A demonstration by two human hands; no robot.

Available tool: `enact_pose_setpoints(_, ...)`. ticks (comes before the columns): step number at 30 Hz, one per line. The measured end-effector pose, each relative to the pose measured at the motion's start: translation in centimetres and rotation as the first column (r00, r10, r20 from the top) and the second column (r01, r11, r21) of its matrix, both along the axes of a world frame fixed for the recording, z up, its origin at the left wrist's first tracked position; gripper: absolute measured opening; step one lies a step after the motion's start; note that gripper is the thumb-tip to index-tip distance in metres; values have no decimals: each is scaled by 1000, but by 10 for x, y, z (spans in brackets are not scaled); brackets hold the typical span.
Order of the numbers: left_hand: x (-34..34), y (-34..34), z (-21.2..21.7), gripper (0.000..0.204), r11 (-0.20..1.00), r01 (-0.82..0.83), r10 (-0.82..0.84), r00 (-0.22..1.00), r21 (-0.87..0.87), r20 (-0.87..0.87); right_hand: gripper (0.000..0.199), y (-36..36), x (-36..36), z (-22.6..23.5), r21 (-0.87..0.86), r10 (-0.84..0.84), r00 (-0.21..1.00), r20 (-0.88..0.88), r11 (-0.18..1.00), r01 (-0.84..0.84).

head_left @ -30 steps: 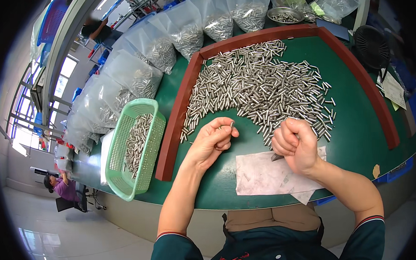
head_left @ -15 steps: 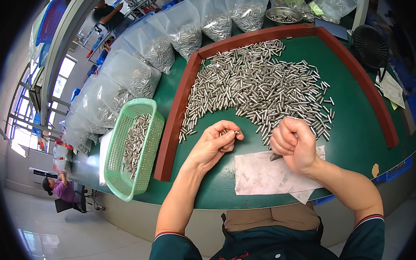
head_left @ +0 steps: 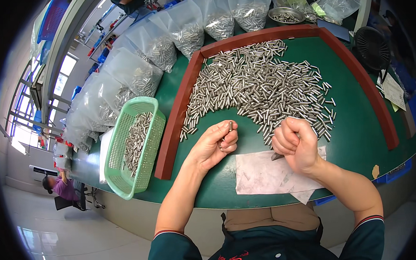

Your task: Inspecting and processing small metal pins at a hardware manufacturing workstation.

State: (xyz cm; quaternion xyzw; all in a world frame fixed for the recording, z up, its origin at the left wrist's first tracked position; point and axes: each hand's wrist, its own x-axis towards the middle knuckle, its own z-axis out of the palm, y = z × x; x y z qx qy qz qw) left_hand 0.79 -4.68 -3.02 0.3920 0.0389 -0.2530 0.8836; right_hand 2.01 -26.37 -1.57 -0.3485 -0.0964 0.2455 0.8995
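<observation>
My left hand (head_left: 217,143) is closed, with a small metal pin (head_left: 230,126) upright between thumb and forefinger; a bit more metal shows at the curled lower fingers. Over the front of the pile my right hand (head_left: 296,142) makes a fist. A dark, pointed tip (head_left: 277,156) sticks out below that fist; the rest of it is hidden, so its kind does not show. Beyond both hands a wide heap of shiny metal pins (head_left: 257,83) covers the green table (head_left: 351,123). Beneath the right wrist lies a stained white cloth (head_left: 261,176).
A dark red wooden frame (head_left: 179,117) borders the heap. Left of it stands a green plastic basket (head_left: 112,166) part full of pins. Clear bags (head_left: 185,35) of pins line the back and left. A metal bowl (head_left: 286,15) and black fan (head_left: 371,48) stand far right.
My left fingers have turned a pin from nearly end-on to upright at the fingertips. My right fist has hardly moved. The person at the back has shifted.
</observation>
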Motion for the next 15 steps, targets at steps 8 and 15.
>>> enact_pose_setpoints(8, 1, 24, 17, 39, 954, -300, 300, 953, -5, 31, 40, 2, 1, -2, -3, -11, 1000, -1, 1000, 11)
enact_pose_setpoints(15, 2, 59, 27, 16, 58, -640, 48, 768, 766, 638, 39, 3, -1, -2, -3, -19, 1000, 12, 1000, 19)
